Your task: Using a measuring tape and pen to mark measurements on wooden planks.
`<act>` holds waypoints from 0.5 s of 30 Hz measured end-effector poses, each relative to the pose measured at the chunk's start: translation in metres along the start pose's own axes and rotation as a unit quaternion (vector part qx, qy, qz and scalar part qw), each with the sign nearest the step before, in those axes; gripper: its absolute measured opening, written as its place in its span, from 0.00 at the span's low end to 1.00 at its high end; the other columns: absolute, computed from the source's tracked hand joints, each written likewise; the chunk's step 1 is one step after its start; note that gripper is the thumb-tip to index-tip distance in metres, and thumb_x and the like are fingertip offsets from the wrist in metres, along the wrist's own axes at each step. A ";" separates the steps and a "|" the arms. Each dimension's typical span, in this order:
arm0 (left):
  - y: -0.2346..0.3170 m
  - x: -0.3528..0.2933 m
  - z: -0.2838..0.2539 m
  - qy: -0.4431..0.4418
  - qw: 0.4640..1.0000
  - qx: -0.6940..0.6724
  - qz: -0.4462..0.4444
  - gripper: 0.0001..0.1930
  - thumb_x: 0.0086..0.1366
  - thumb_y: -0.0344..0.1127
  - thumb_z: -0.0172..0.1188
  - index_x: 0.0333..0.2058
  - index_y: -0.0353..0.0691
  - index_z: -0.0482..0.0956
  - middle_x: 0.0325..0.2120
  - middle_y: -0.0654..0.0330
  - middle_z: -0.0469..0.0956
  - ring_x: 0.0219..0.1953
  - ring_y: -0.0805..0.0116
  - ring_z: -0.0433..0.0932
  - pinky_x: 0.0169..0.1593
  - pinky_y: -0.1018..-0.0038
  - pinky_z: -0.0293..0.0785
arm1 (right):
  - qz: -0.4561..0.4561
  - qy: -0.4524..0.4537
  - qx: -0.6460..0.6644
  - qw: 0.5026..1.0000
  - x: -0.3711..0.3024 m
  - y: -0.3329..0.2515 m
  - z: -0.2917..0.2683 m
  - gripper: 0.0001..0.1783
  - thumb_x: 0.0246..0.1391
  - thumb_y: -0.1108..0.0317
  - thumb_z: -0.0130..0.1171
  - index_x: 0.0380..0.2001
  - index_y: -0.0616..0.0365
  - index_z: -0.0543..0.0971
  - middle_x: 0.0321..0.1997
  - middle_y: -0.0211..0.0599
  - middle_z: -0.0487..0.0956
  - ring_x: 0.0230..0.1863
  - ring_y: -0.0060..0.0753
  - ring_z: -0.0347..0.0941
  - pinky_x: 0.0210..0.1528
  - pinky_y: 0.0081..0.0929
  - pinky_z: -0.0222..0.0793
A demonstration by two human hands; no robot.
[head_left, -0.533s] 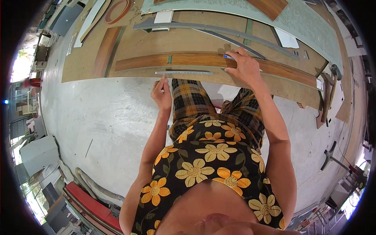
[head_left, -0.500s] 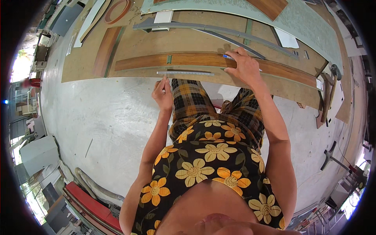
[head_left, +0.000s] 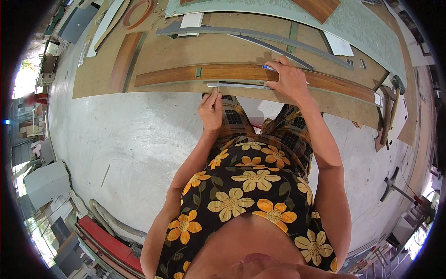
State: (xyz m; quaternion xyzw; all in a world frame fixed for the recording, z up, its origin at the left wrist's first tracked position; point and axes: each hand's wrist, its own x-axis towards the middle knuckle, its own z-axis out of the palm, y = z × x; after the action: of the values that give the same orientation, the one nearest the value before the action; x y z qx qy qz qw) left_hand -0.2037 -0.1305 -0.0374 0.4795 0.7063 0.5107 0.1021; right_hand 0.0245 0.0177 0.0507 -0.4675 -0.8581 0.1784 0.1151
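A long wood-grain strip [head_left: 223, 72] lies across the near part of the brown work surface, with a small green piece [head_left: 199, 72] on it. Along its near edge runs a narrow silver metal ruler [head_left: 241, 85]. My left hand [head_left: 211, 111] pinches the ruler near its left end, at the board's front edge. Over the wood strip, my right hand [head_left: 289, 80] is closed around a blue-and-white pen [head_left: 268, 68], whose other end shows past the hand. The right thumb meets the ruler's right end; whether it presses on it I cannot tell.
Grey bent strips [head_left: 260, 33] lie beyond the wood strip. Another wood-grain piece [head_left: 124, 60] is at the left, beside a brown ring [head_left: 138, 14]. A pale green sheet [head_left: 367, 42] covers the far right. A hammer [head_left: 397, 86] rests at the right edge.
My left hand has moved right with the ruler, bringing the ruler's right end up to my right thumb. My right hand keeps the pen and has barely moved.
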 end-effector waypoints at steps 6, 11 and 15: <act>0.003 0.000 0.001 -0.011 1.000 0.004 0.022 0.11 0.62 0.23 0.63 0.44 0.31 0.83 0.29 0.49 0.80 0.27 0.61 0.78 0.32 0.73 0.74 | 0.006 -0.009 -0.004 1.000 0.000 0.000 -0.001 0.32 0.40 0.56 0.74 0.53 0.45 0.79 0.53 0.35 0.75 0.47 0.46 0.78 0.47 0.43 0.77; 0.002 0.001 0.001 -0.017 0.998 0.017 0.059 0.12 0.61 0.23 0.63 0.45 0.31 0.82 0.29 0.48 0.80 0.27 0.58 0.78 0.33 0.72 0.74 | 0.003 -0.007 0.004 1.000 0.001 0.003 0.001 0.32 0.40 0.56 0.73 0.53 0.44 0.79 0.53 0.36 0.75 0.48 0.47 0.78 0.48 0.44 0.77; 0.002 0.002 -0.001 -0.027 0.997 0.032 0.060 0.12 0.61 0.23 0.63 0.45 0.32 0.83 0.28 0.48 0.79 0.27 0.57 0.78 0.33 0.71 0.74 | 0.008 -0.016 0.006 1.000 0.000 0.001 -0.001 0.32 0.40 0.56 0.72 0.53 0.44 0.79 0.53 0.36 0.75 0.49 0.47 0.78 0.49 0.43 0.76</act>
State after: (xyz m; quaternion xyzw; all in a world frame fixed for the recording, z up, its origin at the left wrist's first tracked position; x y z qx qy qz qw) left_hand -0.2038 -0.1292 -0.0347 0.5377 0.6890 0.4800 0.0754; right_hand 0.0254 0.0188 0.0506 -0.4708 -0.8550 0.1918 0.1022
